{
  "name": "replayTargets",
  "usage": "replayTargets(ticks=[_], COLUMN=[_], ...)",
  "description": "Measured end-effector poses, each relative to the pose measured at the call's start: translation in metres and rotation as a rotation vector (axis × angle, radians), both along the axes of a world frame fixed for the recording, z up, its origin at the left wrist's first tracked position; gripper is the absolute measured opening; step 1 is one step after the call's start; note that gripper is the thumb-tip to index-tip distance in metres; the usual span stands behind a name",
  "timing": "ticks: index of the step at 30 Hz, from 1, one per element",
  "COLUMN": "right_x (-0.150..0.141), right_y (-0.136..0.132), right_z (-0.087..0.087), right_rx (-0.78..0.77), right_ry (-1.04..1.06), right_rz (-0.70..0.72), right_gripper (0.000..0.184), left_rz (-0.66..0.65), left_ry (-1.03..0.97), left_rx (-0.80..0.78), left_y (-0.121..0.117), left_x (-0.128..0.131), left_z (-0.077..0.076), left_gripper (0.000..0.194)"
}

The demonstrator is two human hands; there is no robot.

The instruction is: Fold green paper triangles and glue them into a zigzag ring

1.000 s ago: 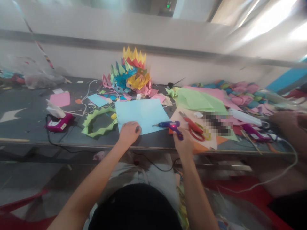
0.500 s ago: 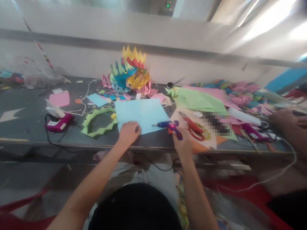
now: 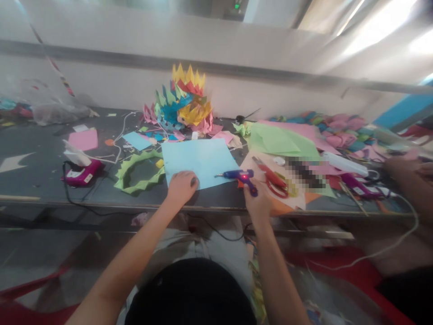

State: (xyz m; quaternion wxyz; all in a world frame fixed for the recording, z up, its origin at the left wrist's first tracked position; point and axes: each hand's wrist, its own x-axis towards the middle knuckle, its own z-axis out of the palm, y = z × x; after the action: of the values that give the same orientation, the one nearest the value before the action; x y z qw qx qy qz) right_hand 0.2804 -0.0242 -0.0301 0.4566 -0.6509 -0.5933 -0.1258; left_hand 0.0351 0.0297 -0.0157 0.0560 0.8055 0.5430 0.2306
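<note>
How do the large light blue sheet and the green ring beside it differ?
The large light blue sheet is flat and four-sided; the green ring is a loop with pointed teeth.
The left hand rests at the sheet's near edge; no hand is on the ring.
Both look like paper and lie on the dark table.

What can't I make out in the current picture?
Head view:
Left hand: its back hides most fingertips and any grip.
Item right of the red-handled tool: pixelation masks it.
Co-worker's hands: blurred, cut by the right edge.
Coloured pieces piled back right: too blurred to count.
</note>
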Motion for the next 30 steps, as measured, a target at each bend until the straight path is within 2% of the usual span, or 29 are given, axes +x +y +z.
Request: replayTargets(ticks=[30], right_x=[-0.001], right_y=[-0.0005], right_z=[0.0], right_rx=[-0.029], right_ry=[-0.031], right_rz=[0.028], right_gripper=[0.025], left_rz=[0.003], left_ry=[-0.008], left_rx=[-0.015], left_y=[-0.0001], left_x=[0.0001], left_z=[-0.0001], left_gripper=[0.014])
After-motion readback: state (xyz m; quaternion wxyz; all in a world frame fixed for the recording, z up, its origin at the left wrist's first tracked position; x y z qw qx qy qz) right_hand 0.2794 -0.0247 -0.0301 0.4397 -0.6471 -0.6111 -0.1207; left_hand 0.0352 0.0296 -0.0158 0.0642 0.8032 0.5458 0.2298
